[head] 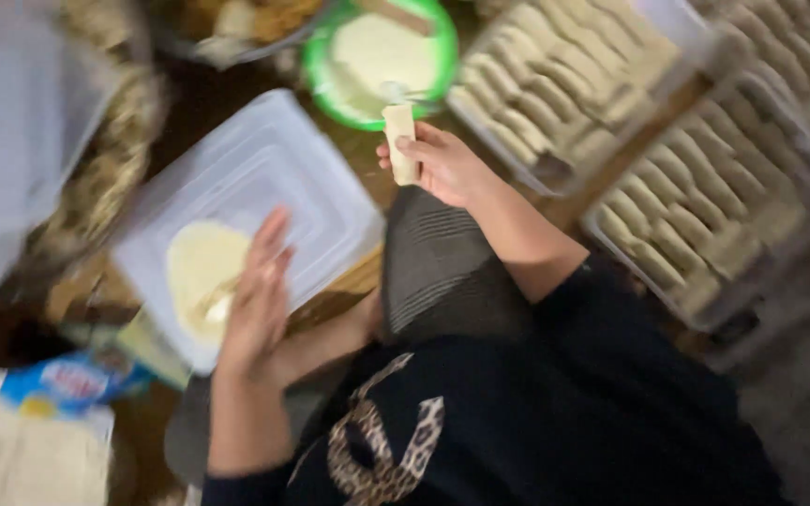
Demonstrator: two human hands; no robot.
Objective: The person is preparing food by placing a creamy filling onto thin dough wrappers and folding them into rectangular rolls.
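Note:
My right hand (444, 164) grips a small rolled pastry (401, 141) upright, just below a green bowl (311, 66) of pale paste. My left hand (257, 298) is flat with fingers apart, hovering over a round pale wrapper (197, 267) that lies on an upturned clear plastic lid (274, 178). Something thin and shiny rests on the wrapper near my palm; blur hides what it is.
Two clear trays (686, 37) (803, 169) packed with several rolled pastries stand at the upper right. A blue packet (67, 379) and a stack of pale sheets (21, 459) lie at the lower left. A bowl of filling (236, 23) sits at the top.

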